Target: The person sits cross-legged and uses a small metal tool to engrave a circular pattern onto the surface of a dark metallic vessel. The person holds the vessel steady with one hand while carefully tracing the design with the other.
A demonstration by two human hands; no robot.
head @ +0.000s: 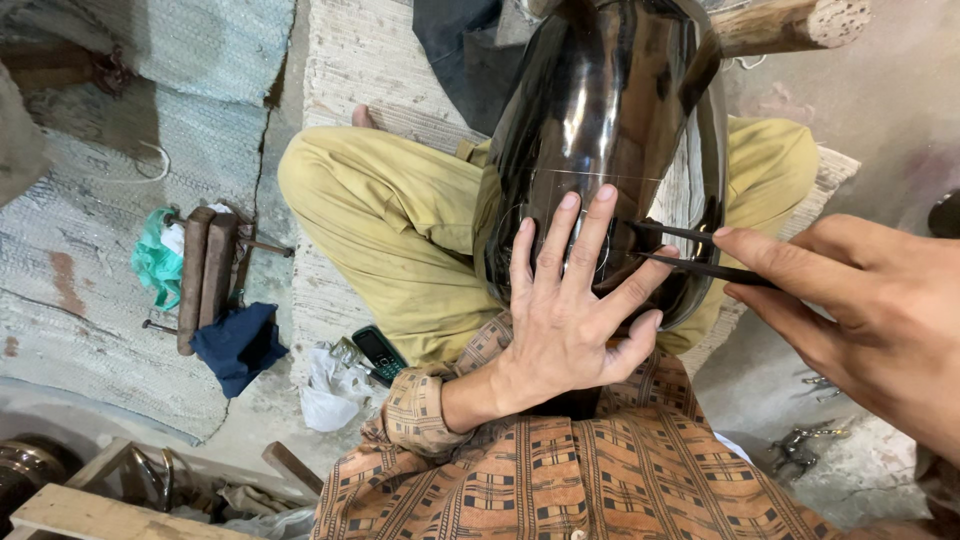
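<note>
A large shiny black metal vessel [600, 110] rests on my lap, with thin scratched lines and arcs on its surface. My left hand [570, 300] lies flat on it, fingers spread, pressing the lower part. My right hand [860, 310] grips a dark two-legged metal compass [690, 250], whose points touch the vessel just right of my left fingers. I sit cross-legged in olive trousers [390, 220] and a brown checked shirt [560, 470].
On the woven mat [100, 300] at left lie wooden-handled tools [205, 275], a green bag [155, 260] and a dark blue cloth [240, 345]. A small mobile phone [380, 352] and white plastic [330, 395] sit by my knee. A wooden post [780, 25] rises behind the vessel. Metal tools [800, 445] lie at right.
</note>
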